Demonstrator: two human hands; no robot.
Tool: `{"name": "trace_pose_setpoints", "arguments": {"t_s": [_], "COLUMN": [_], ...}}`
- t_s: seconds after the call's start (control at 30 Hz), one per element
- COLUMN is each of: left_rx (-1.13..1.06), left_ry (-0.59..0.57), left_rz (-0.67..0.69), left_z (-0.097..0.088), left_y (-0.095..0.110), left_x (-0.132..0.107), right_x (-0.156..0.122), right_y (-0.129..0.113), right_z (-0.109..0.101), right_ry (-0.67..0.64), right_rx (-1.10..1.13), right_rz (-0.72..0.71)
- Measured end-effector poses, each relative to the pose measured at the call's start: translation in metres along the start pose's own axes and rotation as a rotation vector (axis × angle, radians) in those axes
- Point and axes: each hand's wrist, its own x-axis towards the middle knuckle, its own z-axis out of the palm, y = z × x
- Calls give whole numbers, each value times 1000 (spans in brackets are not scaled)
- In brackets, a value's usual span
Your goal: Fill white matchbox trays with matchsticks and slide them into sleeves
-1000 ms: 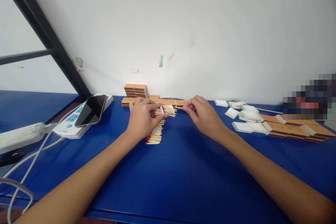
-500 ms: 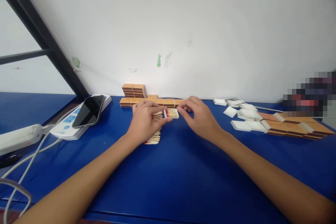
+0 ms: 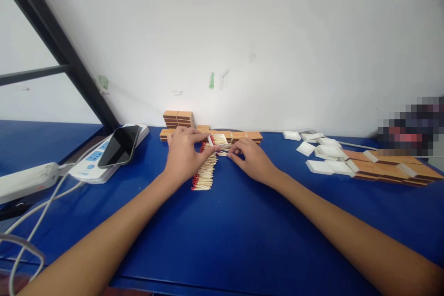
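Note:
A heap of red-tipped matches (image 3: 204, 173) lies on the blue table (image 3: 225, 222). My left hand (image 3: 182, 155) rests on the heap's far end, its fingers pinched on a small white matchbox tray (image 3: 218, 139) filled with matches. My right hand (image 3: 251, 159) is just right of the tray, fingers curled and pinching at loose matches near it. Behind the hands a row of brown matchboxes (image 3: 243, 136) runs along the wall, and a short stack of matchboxes (image 3: 179, 119) stands at its left end.
A phone (image 3: 120, 145) lies on a white power strip (image 3: 90, 169) at the left, with cables trailing to the near edge. At the right are several white empty trays (image 3: 321, 152) and flat brown matchbox sleeves (image 3: 385, 171). A black metal frame (image 3: 58, 41) leans at the upper left.
My right hand has moved left and down to the loose matches by the tray. The tray in my left hand has shifted back toward the row of boxes.

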Motion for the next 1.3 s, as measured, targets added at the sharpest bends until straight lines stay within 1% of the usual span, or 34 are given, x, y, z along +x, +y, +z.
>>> {"name": "trace_pose_setpoints", "arguments": {"t_s": [0.1, 0.27, 0.37, 0.43, 0.53, 0.73, 1.17, 1.3], "left_rx": [2, 9, 6, -7, -22, -14, 5, 5], "left_ry": [-3, -20, -28, -32, -34, -50, -55, -47], "left_rz": [-6, -11, -1, 7, 13, 26, 30, 38], "left_z": [-1, -3, -2, -1, 1, 2, 3, 3], "left_y": [-1, 0, 0, -1, -3, -3, -3, -3], "left_x": [0, 0, -1, -1, -1, -1, -3, -3], "right_x": [-3, -17, -21, -22, -20, -20, -21, -20], "right_y": [-1, 3, 4, 3, 2, 4, 6, 6], "right_z": [-6, -28, -39, -43, -41, -31, -30, -29], "right_ry": [-49, -147, -171, -192, -215, -189, -147, -152], "right_rx": [-31, -112, -91, -57, -36, -50, -67, -73], "right_rz": [14, 37, 29, 11, -19, -60, -94, -97]}}
